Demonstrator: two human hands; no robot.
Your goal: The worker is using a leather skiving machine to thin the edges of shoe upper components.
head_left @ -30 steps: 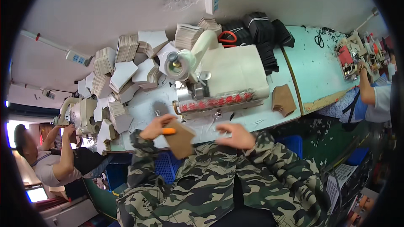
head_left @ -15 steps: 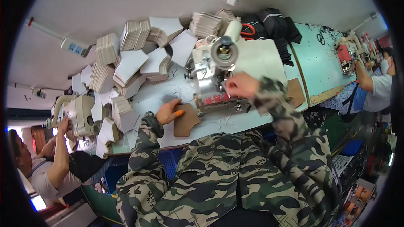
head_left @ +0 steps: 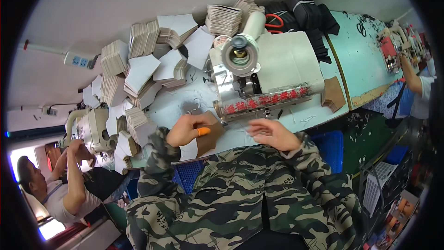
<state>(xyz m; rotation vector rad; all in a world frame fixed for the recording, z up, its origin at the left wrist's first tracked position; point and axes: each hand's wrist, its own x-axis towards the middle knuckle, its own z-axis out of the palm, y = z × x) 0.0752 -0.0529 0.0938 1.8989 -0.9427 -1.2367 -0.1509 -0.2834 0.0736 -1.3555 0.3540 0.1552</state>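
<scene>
My left hand (head_left: 187,130) grips a flat brown panel (head_left: 209,138) at its upper left edge, just left of a sewing machine's end. One digit of this hand wears an orange cover. A white edge (head_left: 188,150) shows under the panel's left side; I cannot tell whether it is a separate piece. My right hand (head_left: 275,135) hovers near the table's front edge, fingers stretched and apart, nothing in it. Between and beyond my hands stands the cream and metal sewing machine (head_left: 273,99), with a round thread holder (head_left: 239,58) on top.
Stacks of white-faced cut panels (head_left: 143,71) crowd the table's left and back. Black bundles (head_left: 305,11) and red-handled scissors (head_left: 276,22) lie behind the machine. Another brown stack (head_left: 332,95) sits at right. Co-workers sit left (head_left: 69,180) and far right. Blue baskets (head_left: 327,150) stand below the edge.
My right hand has moved from above the machine down toward me and opened out. My left hand has closed on the brown panel, which is now turned and shifted right.
</scene>
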